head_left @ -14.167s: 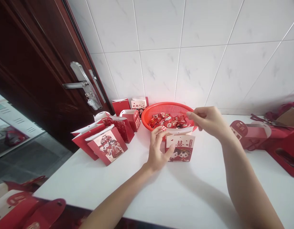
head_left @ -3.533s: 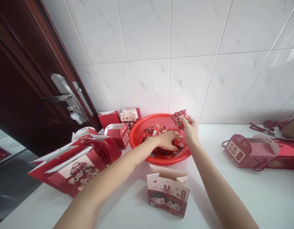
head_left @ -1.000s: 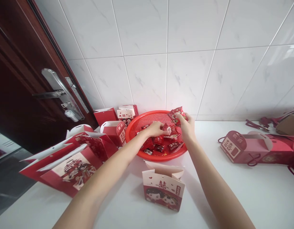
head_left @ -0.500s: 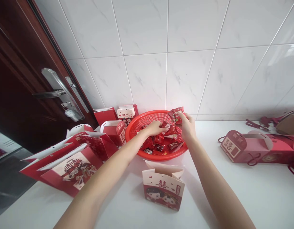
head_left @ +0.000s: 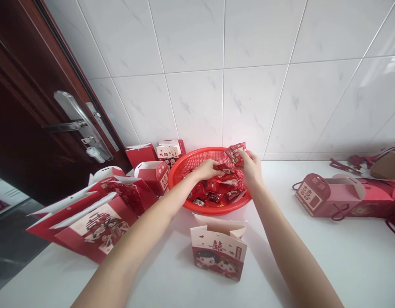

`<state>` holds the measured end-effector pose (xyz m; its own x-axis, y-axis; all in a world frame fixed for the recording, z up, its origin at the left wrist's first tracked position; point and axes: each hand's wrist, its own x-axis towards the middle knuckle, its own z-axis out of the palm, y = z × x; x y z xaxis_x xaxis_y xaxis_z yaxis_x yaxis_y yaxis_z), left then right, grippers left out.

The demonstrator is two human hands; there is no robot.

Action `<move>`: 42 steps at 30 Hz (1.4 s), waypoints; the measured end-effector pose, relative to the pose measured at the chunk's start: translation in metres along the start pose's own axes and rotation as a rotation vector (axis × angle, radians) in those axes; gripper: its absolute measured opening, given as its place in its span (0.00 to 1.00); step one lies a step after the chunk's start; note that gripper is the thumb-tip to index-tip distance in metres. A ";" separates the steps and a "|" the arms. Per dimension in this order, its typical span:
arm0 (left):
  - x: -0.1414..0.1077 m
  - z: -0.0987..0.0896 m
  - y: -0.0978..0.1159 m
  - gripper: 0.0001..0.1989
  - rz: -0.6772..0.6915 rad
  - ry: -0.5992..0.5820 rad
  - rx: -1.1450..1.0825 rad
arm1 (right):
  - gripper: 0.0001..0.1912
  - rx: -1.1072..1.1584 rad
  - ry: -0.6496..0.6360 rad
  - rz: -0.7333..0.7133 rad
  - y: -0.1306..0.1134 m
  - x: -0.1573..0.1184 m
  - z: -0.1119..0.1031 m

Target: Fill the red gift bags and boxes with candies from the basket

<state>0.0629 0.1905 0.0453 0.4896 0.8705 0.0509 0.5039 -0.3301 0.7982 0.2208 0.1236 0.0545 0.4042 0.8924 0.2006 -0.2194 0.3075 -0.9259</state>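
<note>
Left hand [head_left: 205,170]: palm-down on red packets [head_left: 227,172] | right hand [head_left: 251,168]: pinching packet [head_left: 236,153]

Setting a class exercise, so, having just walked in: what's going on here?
A person has both hands at a red plastic basket of red-wrapped sweets on a white counter. The right hand holds a few sweets up by the rim; the left hand is on sweets inside. A patterned paper gift box stands open in front of the basket.
</note>
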 end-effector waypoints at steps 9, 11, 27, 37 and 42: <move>0.007 -0.003 0.000 0.18 0.001 0.172 -0.231 | 0.14 0.063 0.021 0.052 -0.002 -0.001 0.002; 0.005 -0.004 0.003 0.18 0.011 0.197 -0.299 | 0.14 0.068 0.016 0.056 -0.002 -0.001 0.002; 0.001 -0.006 0.016 0.08 0.063 0.140 -0.726 | 0.11 0.093 -0.003 0.050 -0.002 0.000 0.002; -0.002 -0.007 0.021 0.05 0.068 0.108 -0.823 | 0.18 0.050 -0.015 0.062 0.000 0.001 0.001; -0.005 -0.007 0.026 0.09 0.047 0.064 -0.813 | 0.21 0.057 -0.075 0.056 -0.001 0.001 0.000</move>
<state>0.0690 0.1799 0.0700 0.4431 0.8897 0.1100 -0.2023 -0.0203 0.9791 0.2213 0.1237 0.0556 0.3232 0.9302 0.1742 -0.2906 0.2727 -0.9172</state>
